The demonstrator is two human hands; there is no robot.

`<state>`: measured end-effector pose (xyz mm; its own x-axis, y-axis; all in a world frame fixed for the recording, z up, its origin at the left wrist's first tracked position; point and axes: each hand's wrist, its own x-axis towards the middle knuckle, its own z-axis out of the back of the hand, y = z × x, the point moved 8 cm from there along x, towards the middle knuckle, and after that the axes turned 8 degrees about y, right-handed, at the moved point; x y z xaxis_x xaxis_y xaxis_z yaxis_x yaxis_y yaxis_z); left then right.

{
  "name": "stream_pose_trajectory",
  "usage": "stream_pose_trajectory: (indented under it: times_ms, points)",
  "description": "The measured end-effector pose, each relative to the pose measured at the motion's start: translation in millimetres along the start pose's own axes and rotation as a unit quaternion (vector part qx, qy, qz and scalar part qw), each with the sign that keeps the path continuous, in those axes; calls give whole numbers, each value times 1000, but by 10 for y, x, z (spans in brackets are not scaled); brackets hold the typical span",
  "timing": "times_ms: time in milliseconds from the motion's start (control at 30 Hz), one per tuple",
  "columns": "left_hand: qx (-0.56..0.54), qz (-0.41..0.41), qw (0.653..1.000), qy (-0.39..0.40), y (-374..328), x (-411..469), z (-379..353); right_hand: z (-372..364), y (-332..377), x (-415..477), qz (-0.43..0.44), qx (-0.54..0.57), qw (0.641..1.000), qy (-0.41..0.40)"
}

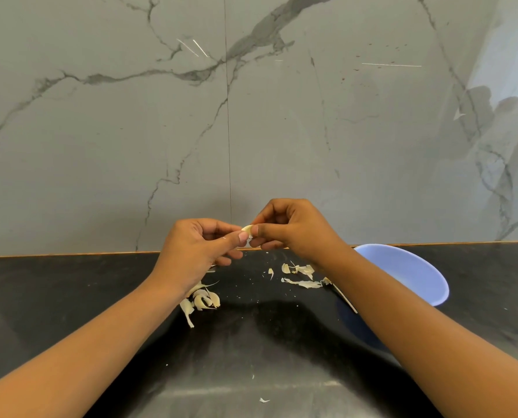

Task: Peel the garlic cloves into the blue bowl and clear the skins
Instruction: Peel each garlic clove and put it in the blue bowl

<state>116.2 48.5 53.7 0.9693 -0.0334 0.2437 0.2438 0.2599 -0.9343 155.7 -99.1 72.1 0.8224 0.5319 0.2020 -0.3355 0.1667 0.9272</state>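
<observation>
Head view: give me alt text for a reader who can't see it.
The left hand and right hand pinch one garlic clove above a black counter. Loose skins lie below, and the blue bowl sits at the right, partly behind the right forearm.

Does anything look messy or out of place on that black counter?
Papery garlic skins litter the counter: a heap below the left hand, more strips beside the blue bowl, one stray flake near the front edge. Expected from peeling; nothing looks damaged.
</observation>
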Motion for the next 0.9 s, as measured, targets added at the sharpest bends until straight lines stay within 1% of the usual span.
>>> stream_pose_trajectory:
  times_ms: [67,133,233,367,433,567,667,900]
  points:
    - [31,-28,999,-8,-52,-11,9,-5,-17,3,-4,17,1000,-7]
    - [43,-48,998,-23,-90,-23,27,1,-9,7,-7,8,1000,-7]
    - [33,-57,997,-29,-104,-23,46,4,42,10,4,-99,995,1]
    - [28,-54,998,-10,-98,-11,41,-28,126,-8,52,-236,970,-8]
    - [31,-48,998,-1,-83,-2,27,-53,174,-20,76,-282,956,-13]
    - [33,-45,998,8,-82,8,16,-99,253,-45,99,-340,935,-6]
    - [28,-48,998,16,-109,6,11,-111,294,-56,108,-365,925,-8]
    - [2,-27,999,27,-64,22,1,-125,286,-53,107,-363,925,-15]
